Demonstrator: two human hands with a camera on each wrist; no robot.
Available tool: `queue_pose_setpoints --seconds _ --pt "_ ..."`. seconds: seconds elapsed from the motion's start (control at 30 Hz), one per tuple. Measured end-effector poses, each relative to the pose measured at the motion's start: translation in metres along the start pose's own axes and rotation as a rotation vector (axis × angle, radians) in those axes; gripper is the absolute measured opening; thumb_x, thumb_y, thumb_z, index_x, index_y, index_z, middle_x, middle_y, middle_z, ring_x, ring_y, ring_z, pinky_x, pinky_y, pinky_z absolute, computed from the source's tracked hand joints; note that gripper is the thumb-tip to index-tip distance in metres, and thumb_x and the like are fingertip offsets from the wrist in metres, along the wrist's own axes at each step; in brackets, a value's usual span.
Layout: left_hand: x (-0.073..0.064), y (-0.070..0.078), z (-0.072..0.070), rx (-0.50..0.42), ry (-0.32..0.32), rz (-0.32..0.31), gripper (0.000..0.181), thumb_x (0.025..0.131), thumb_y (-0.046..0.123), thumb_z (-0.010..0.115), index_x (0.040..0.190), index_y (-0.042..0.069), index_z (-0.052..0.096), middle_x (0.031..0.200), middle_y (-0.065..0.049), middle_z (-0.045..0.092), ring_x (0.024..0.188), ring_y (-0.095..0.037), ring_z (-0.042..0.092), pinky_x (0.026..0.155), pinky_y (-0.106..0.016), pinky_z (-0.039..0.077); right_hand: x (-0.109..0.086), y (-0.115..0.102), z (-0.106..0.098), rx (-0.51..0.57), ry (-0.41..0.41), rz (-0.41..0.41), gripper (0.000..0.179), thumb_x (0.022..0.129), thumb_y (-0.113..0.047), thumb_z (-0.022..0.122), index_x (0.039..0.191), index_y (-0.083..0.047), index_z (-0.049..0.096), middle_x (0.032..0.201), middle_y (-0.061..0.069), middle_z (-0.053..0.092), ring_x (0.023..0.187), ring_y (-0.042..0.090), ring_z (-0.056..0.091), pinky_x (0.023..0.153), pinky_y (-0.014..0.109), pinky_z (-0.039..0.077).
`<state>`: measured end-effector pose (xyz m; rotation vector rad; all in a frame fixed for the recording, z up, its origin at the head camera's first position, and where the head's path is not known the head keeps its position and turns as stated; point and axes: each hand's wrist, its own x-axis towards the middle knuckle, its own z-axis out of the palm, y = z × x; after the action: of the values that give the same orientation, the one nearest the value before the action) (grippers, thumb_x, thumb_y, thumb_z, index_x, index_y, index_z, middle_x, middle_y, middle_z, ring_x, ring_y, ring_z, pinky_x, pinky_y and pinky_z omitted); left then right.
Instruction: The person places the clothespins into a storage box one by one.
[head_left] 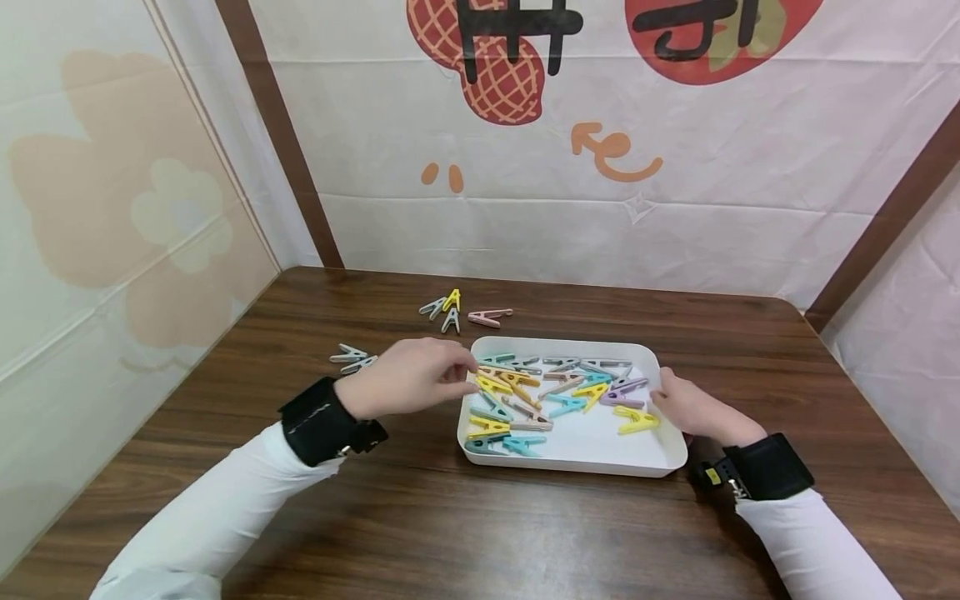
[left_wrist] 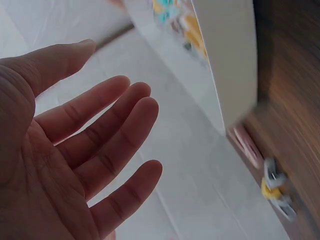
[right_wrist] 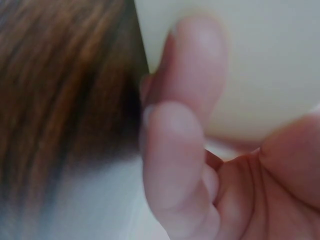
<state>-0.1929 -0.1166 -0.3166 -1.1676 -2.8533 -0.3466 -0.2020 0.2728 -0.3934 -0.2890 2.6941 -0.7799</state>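
A white tray (head_left: 600, 454) holds several clothespins in yellow, teal, purple, grey and pink, mostly in its left and middle parts. My right hand (head_left: 697, 408) grips the tray's right side, thumb at the rim. In the right wrist view its curled fingers (right_wrist: 175, 150) lie against the pale tray wall (right_wrist: 260, 60). My left hand (head_left: 416, 379) is at the tray's left rim, and whether it touches the rim I cannot tell. The left wrist view shows that hand's fingers (left_wrist: 120, 135) spread and loosely bent, with nothing in them. A yellow clothespin (head_left: 637, 419) lies near the tray's right end.
Behind the tray, a pink clothespin (head_left: 489, 317) lies on the brown wooden table (head_left: 525, 533), beside a small group with a yellow clothespin (head_left: 452, 300). Grey-blue clothespins (head_left: 351, 357) lie left of my left hand. A white printed cloth (head_left: 487, 225) hangs behind the table.
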Motion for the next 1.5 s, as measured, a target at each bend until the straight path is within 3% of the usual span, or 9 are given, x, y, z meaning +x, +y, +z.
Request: queue_pose_setpoints --seconds 0.13,0.4,0.67,0.83,1.03,1.23,1.5 --pt "-0.017 -0.019 -0.010 -0.049 0.035 -0.140 0.024 0.091 0.033 0.069 0.105 0.013 0.071 0.080 0.011 0.060 0.071 -0.006 0.053 0.061 -0.027 0.045 0.000 0.001 0.001 0.000 0.001 0.001 0.047 0.102 -0.007 0.039 0.133 0.021 0.019 0.093 0.025 0.052 0.053 0.020 0.053 0.046 0.033 0.046" --pt "-0.054 -0.072 -0.025 -0.075 0.097 -0.325 0.028 0.094 0.031 0.065 0.108 0.007 0.070 0.090 0.002 0.067 0.082 -0.014 0.061 0.071 -0.038 0.049 0.000 0.001 0.002 -0.001 0.006 -0.006 0.046 0.102 -0.007 0.039 0.132 0.022 0.020 0.090 0.023 0.052 0.054 0.020 0.051 0.046 0.034 0.045" --pt "-0.080 -0.116 -0.027 -0.100 0.051 -0.465 0.037 0.095 0.033 0.063 0.114 0.001 0.064 0.097 -0.006 0.067 0.088 -0.023 0.062 0.074 -0.044 0.048 0.000 0.001 0.003 0.004 0.004 0.012 0.047 0.102 -0.007 0.040 0.133 0.021 0.020 0.094 0.025 0.052 0.054 0.020 0.051 0.047 0.033 0.045" --pt "-0.083 -0.131 -0.018 -0.080 0.012 -0.480 0.037 0.092 0.031 0.066 0.109 -0.002 0.065 0.093 -0.007 0.067 0.086 -0.024 0.062 0.073 -0.045 0.048 0.000 0.002 0.003 0.002 0.001 0.023 0.048 0.102 -0.008 0.040 0.134 0.021 0.019 0.099 0.028 0.051 0.057 0.020 0.052 0.048 0.033 0.046" --pt "-0.078 -0.138 -0.002 -0.053 -0.087 -0.502 0.050 0.086 0.037 0.070 0.111 -0.005 0.060 0.095 -0.013 0.066 0.086 -0.028 0.062 0.074 -0.048 0.048 0.002 0.002 0.002 0.001 0.004 0.025 0.047 0.102 -0.008 0.040 0.134 0.020 0.020 0.096 0.026 0.052 0.055 0.020 0.053 0.047 0.034 0.046" --pt "-0.070 -0.141 0.010 -0.017 -0.157 -0.526 0.048 0.085 0.037 0.072 0.108 -0.002 0.056 0.084 -0.007 0.059 0.072 -0.021 0.053 0.065 -0.039 0.043 0.004 0.002 0.002 -0.003 0.005 0.016 0.045 0.102 -0.008 0.040 0.132 0.020 0.021 0.091 0.023 0.052 0.054 0.020 0.052 0.046 0.033 0.046" --pt "-0.062 -0.141 0.015 -0.019 -0.142 -0.546 0.036 0.085 0.028 0.074 0.098 -0.001 0.058 0.082 -0.007 0.056 0.070 -0.021 0.051 0.060 -0.036 0.041 0.004 0.002 0.001 -0.001 0.001 0.011 0.044 0.103 -0.008 0.038 0.131 0.020 0.020 0.090 0.024 0.052 0.053 0.020 0.053 0.044 0.034 0.047"
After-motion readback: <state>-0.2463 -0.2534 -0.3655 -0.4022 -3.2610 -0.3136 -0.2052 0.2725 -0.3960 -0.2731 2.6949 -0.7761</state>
